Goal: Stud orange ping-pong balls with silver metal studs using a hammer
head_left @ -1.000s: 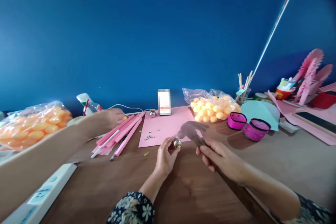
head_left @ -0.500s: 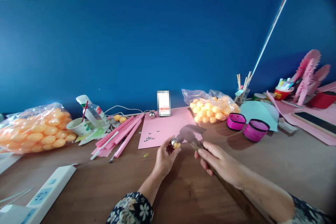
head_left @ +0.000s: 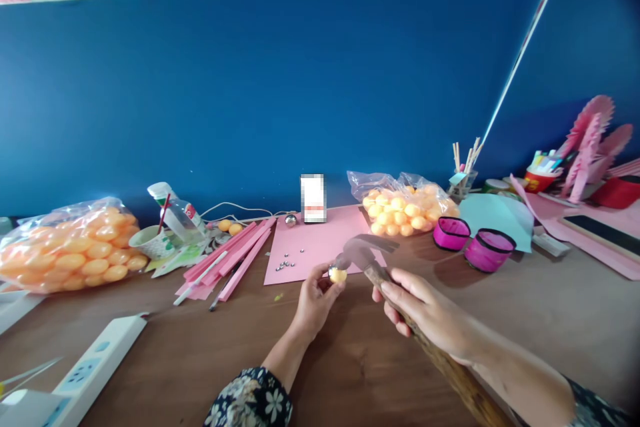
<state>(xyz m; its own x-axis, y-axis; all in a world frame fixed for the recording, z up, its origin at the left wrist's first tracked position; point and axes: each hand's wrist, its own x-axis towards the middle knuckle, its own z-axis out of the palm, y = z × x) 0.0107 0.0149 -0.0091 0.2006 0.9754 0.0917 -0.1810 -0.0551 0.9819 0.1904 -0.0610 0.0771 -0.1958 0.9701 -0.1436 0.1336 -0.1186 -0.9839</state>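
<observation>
Pinched in the fingertips of my left hand (head_left: 314, 303) is a small yellow-orange ball (head_left: 339, 275), with a shiny silver metal ball, mostly hidden, behind it. My right hand (head_left: 425, 307) is wrapped round the wooden handle of a claw hammer (head_left: 373, 273). The hammer's metal head is slightly blurred, its striking face close to the silver ball; whether they touch I cannot tell. Behind my hands lies a sheet of pink paper (head_left: 325, 237), carrying several tiny steel balls (head_left: 285, 265) and one larger silver ball (head_left: 291, 220).
Clear bags of orange balls stand at left (head_left: 75, 247) and right (head_left: 405, 210). Pink paper strips (head_left: 235, 253), a plastic bottle (head_left: 185, 213) and a power strip (head_left: 95, 360) are on the left. Two magenta bands (head_left: 490, 250) and a phone (head_left: 605, 240) lie rightward. A blue partition (head_left: 300, 80) rises behind.
The hammer head has shifted slightly and looks less blurred. The yellow-orange ball now shows more, with less of the silver ball visible. Both hands keep their grips.
</observation>
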